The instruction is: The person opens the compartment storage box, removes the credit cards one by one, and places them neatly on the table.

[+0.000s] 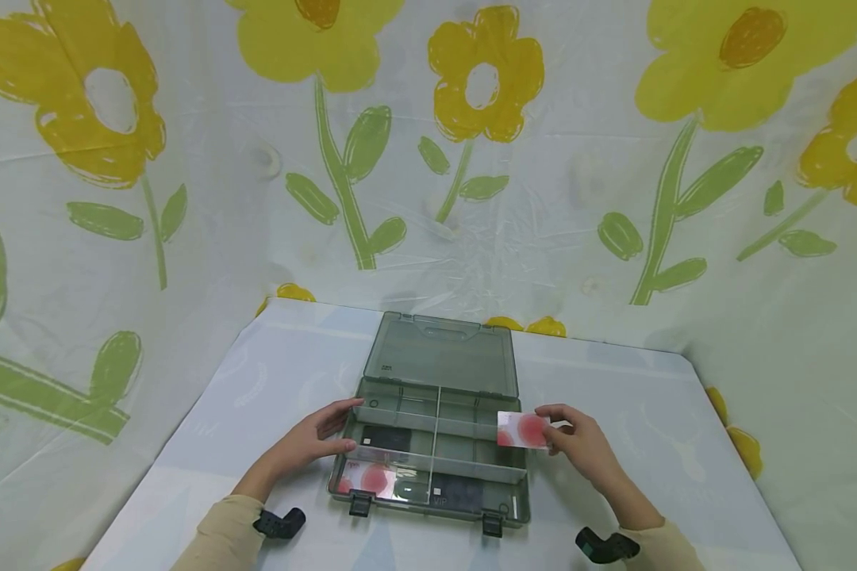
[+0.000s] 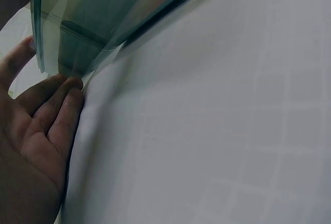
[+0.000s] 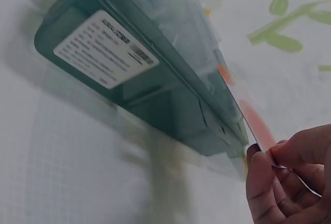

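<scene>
A translucent grey-green plastic organizer box (image 1: pixel 428 513) lies on the table with its lid (image 1: pixel 443 357) swung back. My left hand (image 1: pixel 314 436) touches its left side, thumb and fingers spread along the edge. Between thumb and fingers, my right hand (image 1: pixel 574 440) pinches a white card with pink circles (image 1: pixel 517 428), which overlaps the right side of the box in the head view. A similar pink-and-white card (image 1: pixel 364 478) lies in the front left compartment, a black card (image 1: pixel 393 438) in the middle left one, and a dark VIP card (image 1: pixel 457 493) in the front right one.
Dividers split the box into compartments, and two dark latches (image 1: pixel 492 524) hang at its front. A printed label (image 3: pixel 106 48) is stuck on its right outer wall. The white table (image 1: pixel 628 428) is enclosed by a flowered curtain (image 1: pixel 543 206) at the back and sides.
</scene>
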Demonstrator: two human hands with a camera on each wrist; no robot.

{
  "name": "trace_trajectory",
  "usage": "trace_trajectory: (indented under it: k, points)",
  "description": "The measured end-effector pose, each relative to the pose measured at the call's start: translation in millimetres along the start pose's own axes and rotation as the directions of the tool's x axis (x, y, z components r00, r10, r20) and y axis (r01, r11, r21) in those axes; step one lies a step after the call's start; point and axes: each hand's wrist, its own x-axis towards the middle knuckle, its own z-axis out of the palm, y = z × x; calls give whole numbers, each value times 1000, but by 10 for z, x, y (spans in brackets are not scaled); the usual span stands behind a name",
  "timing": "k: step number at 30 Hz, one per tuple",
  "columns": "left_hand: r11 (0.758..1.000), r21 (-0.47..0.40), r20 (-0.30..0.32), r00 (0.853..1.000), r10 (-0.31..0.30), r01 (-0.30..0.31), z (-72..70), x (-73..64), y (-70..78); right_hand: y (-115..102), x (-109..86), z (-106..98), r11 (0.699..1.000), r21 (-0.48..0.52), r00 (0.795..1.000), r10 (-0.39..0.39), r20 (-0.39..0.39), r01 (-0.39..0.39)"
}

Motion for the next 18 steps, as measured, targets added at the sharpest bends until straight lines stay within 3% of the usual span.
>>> trace_trajectory:
  k: [8,18]
  points:
    - [1000,-1,1,1000,0,0,-1,-3,5,54,14,-165,1000,26,1000,9,-9,-8]
    - [1000,-9,7,1000,12,-12,-6,-12,11,230,100,-340,993,19,992,118,-42,-118]
